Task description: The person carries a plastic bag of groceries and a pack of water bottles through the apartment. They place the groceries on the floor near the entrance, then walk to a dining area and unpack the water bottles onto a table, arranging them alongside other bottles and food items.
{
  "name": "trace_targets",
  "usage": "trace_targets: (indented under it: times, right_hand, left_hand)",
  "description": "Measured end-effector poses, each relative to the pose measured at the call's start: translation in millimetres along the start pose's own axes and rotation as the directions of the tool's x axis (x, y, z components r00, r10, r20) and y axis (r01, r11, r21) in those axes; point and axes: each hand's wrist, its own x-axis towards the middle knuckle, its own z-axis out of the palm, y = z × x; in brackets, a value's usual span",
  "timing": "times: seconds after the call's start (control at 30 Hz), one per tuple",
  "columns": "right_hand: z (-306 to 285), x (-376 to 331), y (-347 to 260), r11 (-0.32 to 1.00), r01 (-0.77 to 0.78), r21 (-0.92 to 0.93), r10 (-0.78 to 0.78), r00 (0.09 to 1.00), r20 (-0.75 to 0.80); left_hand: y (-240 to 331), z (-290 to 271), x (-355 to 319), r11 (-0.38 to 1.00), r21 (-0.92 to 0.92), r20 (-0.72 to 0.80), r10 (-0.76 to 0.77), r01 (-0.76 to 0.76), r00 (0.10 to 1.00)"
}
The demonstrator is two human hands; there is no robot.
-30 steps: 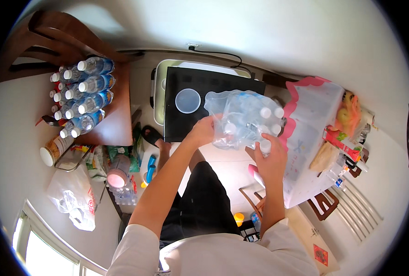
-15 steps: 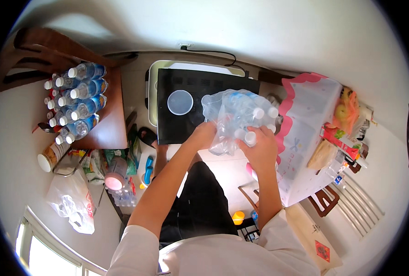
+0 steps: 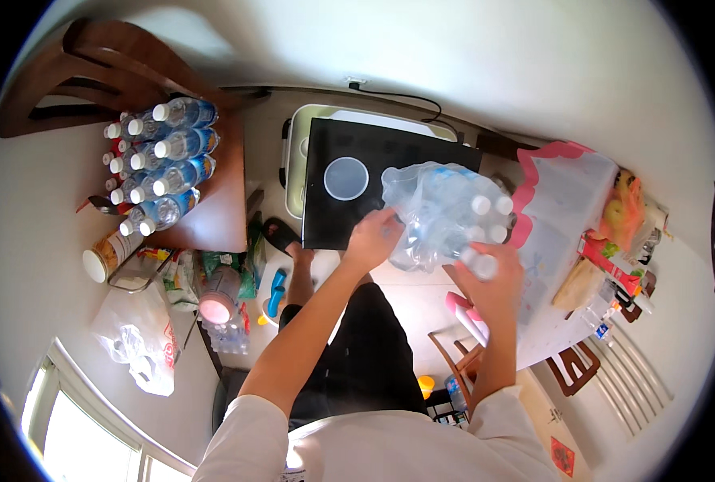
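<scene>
A pack of clear water bottles (image 3: pixel 481 206) with white caps, wrapped in torn clear plastic film (image 3: pixel 422 245), lies at the right end of a black board (image 3: pixel 325 229). At the film's left edge, my left hand (image 3: pixel 373 239) is closed on the plastic. My right hand (image 3: pixel 496 281) grips one water bottle (image 3: pixel 480 262) near its white cap, at the near right corner of the pack; the rest of that bottle is hard to make out. To the left on the board sits a round translucent lid or tub (image 3: pixel 346 178).
Several upright water bottles (image 3: pixel 182 143) stand on a brown wooden chair (image 3: pixel 227 185) at the left. On the right is a table with a pink-edged cover (image 3: pixel 562 201), holding fruit in a bag (image 3: pixel 618 210). A pale green bin (image 3: pixel 295 173) lies beneath the board.
My right hand has moved slightly right and toward me, drawing one bottle's cap away from the others. My left hand stays at the film. The whole view has shifted a little.
</scene>
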Motion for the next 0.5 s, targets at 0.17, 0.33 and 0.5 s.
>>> trace_targets:
  times: [0.17,0.33,0.5]
  right_hand:
    - [-98,-19,-26,0.976,0.108,0.19,-0.098,0.993,-0.062]
    - [-180,-17,-57,0.835,0.509,0.211,-0.494,0.861,-0.122]
    - [-191,-2,-114,0.654,0.709,0.264,-0.706,0.697,-0.125]
  left_hand:
    - [1,-38,-31,0.986,-0.16,-0.14,-0.078,0.056,0.987]
    - [79,-86,-77,0.937,-0.124,-0.149,0.308,-0.326,0.94]
    - [182,-143,-127,0.838,-0.171,-0.049,0.517,-0.517,0.854]
